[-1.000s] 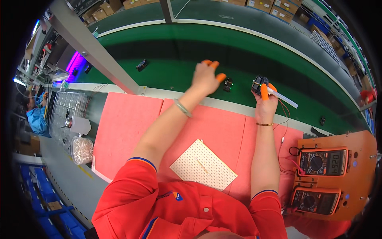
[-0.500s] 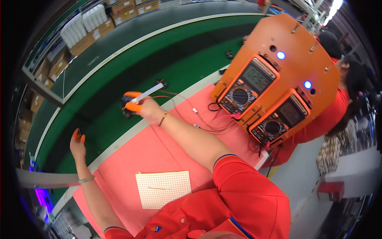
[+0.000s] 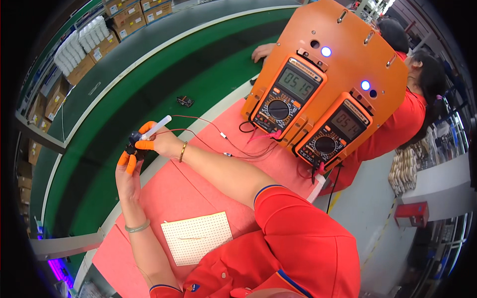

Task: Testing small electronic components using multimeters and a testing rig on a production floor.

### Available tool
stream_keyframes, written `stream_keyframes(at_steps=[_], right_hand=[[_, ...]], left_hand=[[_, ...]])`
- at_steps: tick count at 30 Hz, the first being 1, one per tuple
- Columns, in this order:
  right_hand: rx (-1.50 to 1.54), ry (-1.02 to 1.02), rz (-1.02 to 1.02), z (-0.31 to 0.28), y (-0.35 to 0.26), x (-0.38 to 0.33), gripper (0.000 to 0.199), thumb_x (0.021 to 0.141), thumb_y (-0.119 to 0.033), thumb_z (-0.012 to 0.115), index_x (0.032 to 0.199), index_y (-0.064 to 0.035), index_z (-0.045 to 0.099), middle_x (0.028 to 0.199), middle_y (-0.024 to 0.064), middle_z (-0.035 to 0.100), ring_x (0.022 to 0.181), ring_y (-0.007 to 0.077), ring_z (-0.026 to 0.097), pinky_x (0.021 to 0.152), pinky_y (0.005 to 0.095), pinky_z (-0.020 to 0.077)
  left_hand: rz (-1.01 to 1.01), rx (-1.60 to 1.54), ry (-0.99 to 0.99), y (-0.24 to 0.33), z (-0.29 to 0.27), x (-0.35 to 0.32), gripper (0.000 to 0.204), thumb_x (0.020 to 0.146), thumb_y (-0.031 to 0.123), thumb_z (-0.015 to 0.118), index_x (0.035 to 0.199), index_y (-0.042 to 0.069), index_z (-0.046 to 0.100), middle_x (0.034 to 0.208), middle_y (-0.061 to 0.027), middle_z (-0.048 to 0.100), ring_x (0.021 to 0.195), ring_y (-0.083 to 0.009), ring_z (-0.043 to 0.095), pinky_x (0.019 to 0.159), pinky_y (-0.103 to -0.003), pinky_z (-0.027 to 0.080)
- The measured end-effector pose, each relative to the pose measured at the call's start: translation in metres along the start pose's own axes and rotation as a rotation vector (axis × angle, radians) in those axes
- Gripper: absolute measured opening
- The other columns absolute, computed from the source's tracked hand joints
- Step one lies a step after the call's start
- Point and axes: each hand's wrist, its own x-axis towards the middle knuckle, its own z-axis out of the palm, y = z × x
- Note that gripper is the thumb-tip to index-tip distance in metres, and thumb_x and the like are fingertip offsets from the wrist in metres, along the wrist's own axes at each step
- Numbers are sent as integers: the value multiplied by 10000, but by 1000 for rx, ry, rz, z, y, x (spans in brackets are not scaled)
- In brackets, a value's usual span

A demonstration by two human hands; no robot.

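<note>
My left hand (image 3: 128, 175) wears orange finger cots and grips a small black part (image 3: 133, 147) from below. My right hand (image 3: 160, 143), also with orange finger cots, holds a white probe (image 3: 158, 126) against the top of that part. Thin red and black wires (image 3: 213, 139) run from the probe to two orange multimeters (image 3: 288, 95) (image 3: 332, 133) mounted on a tilted orange panel (image 3: 348, 44). Both hands meet over the edge of the green conveyor belt (image 3: 164, 74), beside the pink mat (image 3: 189, 188).
A white perforated board (image 3: 196, 237) lies on the pink mat near my body. Another small black part (image 3: 185, 101) sits on the belt. A person in red sits behind the orange panel, one hand (image 3: 262, 50) on the belt. Cardboard boxes (image 3: 74, 69) line the far side.
My left hand has come in from the left and taken hold of the black part under the probe. The view has swung slightly, and my right hand still holds the probe.
</note>
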Motion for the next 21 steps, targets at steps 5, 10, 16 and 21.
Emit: stream_keyframes(at_steps=[5, 10, 16, 21], right_hand=[[-210, -27, -68, 15, -3, 0, 200, 714, -88, 611, 880, -10, 532, 755, 37, 547, 703, 93, 514, 630, 232, 436], [-284, 49, -56, 8, 11, 6, 159, 791, -110, 540, 900, 5, 534, 742, 25, 549, 662, 75, 523, 571, 203, 447], [-256, 55, -26, 14, 11, 2, 188, 821, -160, 512, 910, 5, 519, 764, 45, 549, 662, 94, 534, 544, 215, 456], [-21, 79, 33, 9, -6, 6, 196, 832, -158, 493, 930, 11, 503, 803, 62, 547, 666, 103, 534, 552, 219, 458]], left_hand=[[9, 28, -6, 9, -3, -7, 280, 770, 50, 530, 1036, -26, 485, 980, -63, 516, 902, -148, 496, 822, -266, 401], [-10, -52, 45, 4, 1, 0, 265, 778, 55, 523, 1029, -26, 491, 960, -64, 522, 876, -143, 497, 815, -261, 402], [-30, -52, 87, 9, -3, -5, 242, 784, 55, 522, 1012, -23, 505, 953, -60, 531, 856, -133, 501, 805, -256, 405], [-19, -61, 124, 12, -9, -4, 250, 788, 66, 523, 1022, -20, 509, 949, -57, 538, 860, -127, 502, 798, -252, 404]])
